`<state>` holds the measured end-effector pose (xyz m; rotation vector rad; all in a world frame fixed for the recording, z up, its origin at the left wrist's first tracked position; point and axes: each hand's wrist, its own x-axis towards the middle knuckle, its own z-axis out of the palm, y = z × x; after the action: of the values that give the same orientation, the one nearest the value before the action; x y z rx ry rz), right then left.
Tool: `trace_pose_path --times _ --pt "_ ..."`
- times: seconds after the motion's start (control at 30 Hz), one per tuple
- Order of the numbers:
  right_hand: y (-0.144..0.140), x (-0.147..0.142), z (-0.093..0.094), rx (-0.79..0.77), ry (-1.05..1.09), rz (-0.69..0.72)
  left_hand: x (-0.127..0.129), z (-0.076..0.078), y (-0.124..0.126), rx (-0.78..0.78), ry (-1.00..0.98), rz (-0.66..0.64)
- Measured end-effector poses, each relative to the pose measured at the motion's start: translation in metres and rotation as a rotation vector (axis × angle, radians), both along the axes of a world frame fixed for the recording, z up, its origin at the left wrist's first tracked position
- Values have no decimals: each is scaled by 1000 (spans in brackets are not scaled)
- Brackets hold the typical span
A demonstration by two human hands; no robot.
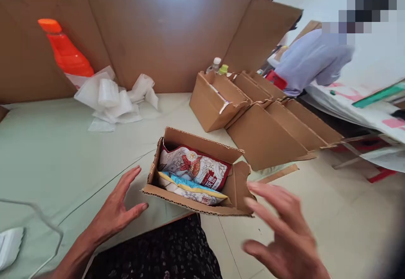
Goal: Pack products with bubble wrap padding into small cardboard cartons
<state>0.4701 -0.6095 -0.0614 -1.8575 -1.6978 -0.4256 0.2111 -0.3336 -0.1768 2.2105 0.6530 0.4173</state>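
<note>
Fingers were spread and empty on both sides. Our left hand [118,209] hovered open, palm toward the small open box [196,173], its fingertips just short of the box's near left corner and not touching it. Our right hand [281,232] was also open and gripped nothing; it was blurred, so we could not tell whether its fingertips brushed the right flap or hung just beside it.

Between the two hands the box sat at the near edge of the table [47,152], all flaps up. Inside, just beyond our fingertips, lay a red and white snack packet [196,167] on top, with a blue and yellow packet [190,186] tucked under it toward us. We judged the filling largely done, since the packets took up most of the box, and the closing not yet begun, since no flap was folded over.

Farther out from the right fingers stood a row of other boxes [262,114], flaps open, the nearest with something pale inside that we could not make out. Two bottle tops [218,66] showed behind them. Far beyond the left fingers lay a heap of white wrapping [110,97] and an orange bottle [65,51] against a cardboard wall [164,30]. A person in a pale sleeve [313,59] sat well off to the right.
</note>
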Motion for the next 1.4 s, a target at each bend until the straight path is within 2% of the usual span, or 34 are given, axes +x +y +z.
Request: trace_pose_path --times 0.07,0.13,0.23,0.33,0.43,0.57,0.67,0.77,0.87,0.97,1.03,1.17,1.3,1.4 --pt "-20 3 -24 83 151 -177 -2 0 -5 -99 17 6" --pt "-32 5 -57 -4 251 -299 2 -4 -11 -189 5 22" --pt "-26 2 -108 -210 275 -305 18 -13 -20 -267 -90 14" --pt "3 -1 -136 -267 393 -296 38 -22 -24 -288 -199 28" --pt "45 1 -138 -271 529 -285 45 -25 -15 -303 -269 153" --pt "122 4 -128 -229 689 -251 35 -17 25 -338 -296 392" --pt "187 -2 -126 -185 793 -127 24 -9 61 -320 -334 547" --pt "237 -8 -130 -193 857 28 20 -11 85 -285 -369 645" --pt "254 -5 -138 -211 898 131 19 -27 91 -271 -327 718" --pt "249 17 -141 -256 922 213 19 -44 89 -249 -248 752" --pt "246 42 -138 -264 899 181 18 -50 88 -228 -230 760" --pt "271 101 -133 -197 829 -66 14 -56 91 -187 -153 813" --pt "331 148 -137 -157 748 -152 6 -72 89 -150 -34 875" --pt "384 167 -140 -151 679 -163 -3 -91 82 -88 51 882"
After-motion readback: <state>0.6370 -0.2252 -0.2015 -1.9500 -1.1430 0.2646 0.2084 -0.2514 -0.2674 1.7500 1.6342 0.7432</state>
